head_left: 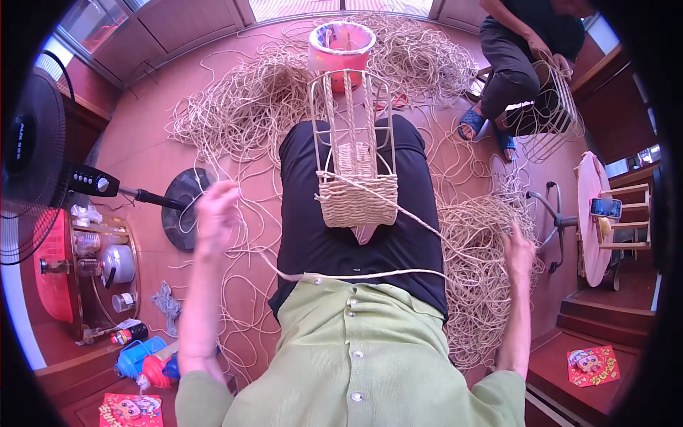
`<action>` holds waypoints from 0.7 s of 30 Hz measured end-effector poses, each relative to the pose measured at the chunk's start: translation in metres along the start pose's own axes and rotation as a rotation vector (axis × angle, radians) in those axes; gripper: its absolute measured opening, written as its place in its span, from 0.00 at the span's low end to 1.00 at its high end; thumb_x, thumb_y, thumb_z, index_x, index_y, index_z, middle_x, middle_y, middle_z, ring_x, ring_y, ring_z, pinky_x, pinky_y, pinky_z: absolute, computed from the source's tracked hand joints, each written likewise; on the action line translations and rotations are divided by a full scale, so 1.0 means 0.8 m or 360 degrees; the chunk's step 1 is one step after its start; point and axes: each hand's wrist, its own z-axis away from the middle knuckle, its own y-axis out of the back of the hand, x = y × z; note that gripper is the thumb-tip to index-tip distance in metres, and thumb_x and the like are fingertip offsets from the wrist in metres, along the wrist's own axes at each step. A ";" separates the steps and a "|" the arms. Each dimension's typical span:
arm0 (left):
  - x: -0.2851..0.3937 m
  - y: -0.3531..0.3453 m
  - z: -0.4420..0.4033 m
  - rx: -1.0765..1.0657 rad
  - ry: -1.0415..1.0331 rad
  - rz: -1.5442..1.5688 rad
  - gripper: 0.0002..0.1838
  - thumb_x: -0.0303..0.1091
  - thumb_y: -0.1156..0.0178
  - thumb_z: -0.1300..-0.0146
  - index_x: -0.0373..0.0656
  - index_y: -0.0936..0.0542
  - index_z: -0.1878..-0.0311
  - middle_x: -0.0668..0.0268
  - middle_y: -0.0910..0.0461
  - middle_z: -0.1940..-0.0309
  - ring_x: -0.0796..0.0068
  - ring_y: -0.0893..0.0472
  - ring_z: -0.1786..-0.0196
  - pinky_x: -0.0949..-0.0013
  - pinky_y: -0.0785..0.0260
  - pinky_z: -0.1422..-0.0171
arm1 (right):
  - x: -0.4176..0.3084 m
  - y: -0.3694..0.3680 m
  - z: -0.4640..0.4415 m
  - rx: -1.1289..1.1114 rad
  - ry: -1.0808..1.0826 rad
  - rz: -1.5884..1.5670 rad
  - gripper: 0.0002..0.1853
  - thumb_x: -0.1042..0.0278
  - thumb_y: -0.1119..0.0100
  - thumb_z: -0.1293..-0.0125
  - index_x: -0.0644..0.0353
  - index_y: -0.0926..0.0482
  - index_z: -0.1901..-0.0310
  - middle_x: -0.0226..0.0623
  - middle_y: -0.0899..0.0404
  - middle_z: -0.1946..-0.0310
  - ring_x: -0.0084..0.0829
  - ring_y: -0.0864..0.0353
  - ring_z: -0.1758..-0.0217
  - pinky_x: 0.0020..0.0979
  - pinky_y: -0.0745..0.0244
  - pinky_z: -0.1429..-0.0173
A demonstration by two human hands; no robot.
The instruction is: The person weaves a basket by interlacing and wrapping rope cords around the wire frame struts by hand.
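Note:
A partly woven basket (pixel 358 201) of pale twisted cord rests on my lap, its bare wire frame (pixel 390 142) pointing away from me. The weave covers the near end and a strip up the middle. A loose cord (pixel 409 213) slants from the weave to the right; another stretch crosses my lap near the shirt hem. My left hand (pixel 218 210) is raised left of the basket, beside loose cord, with its fingers blurred by motion. Out to the right, my right hand (pixel 519 249) hovers over a heap of cord (pixel 477 285), index finger stretched out.
More tangled cord (pixel 249 107) lies beyond my knees, around a pink bin (pixel 343 57). A standing fan (pixel 32 139) is on the left, its round base (pixel 186 206) near my left hand. At the back right, another person (pixel 519 64) handles a wire frame (pixel 555 107). A phone (pixel 605 207) stands far right.

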 end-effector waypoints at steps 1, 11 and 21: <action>0.002 -0.053 0.013 -0.0082 0.0013 -0.0043 0.12 0.30 0.31 0.35 0.40 0.16 0.50 0.77 0.20 0.70 0.93 0.38 0.82 0.81 0.48 0.80 | -0.057 -0.004 -0.006 0.0358 0.0246 -0.0374 0.21 0.67 0.37 0.27 0.52 0.22 0.34 0.42 0.12 0.52 0.38 0.10 0.54 0.42 0.19 0.40; -0.047 -0.157 0.043 -0.0568 0.0150 0.0706 0.11 0.37 0.36 0.25 0.38 0.15 0.53 0.75 0.21 0.72 0.94 0.41 0.83 0.81 0.51 0.81 | -0.299 0.099 0.033 -0.0364 0.0683 -0.1253 0.17 0.69 0.29 0.34 0.60 0.17 0.46 0.38 0.12 0.60 0.31 0.16 0.71 0.33 0.20 0.63; -0.042 -0.169 0.026 -0.0385 0.0024 0.0799 0.09 0.35 0.35 0.26 0.40 0.16 0.52 0.72 0.21 0.74 0.91 0.41 0.84 0.81 0.49 0.81 | -0.382 0.106 -0.006 0.0328 0.1296 -0.1215 0.20 0.70 0.33 0.32 0.54 0.18 0.39 0.39 0.11 0.59 0.35 0.10 0.63 0.34 0.16 0.62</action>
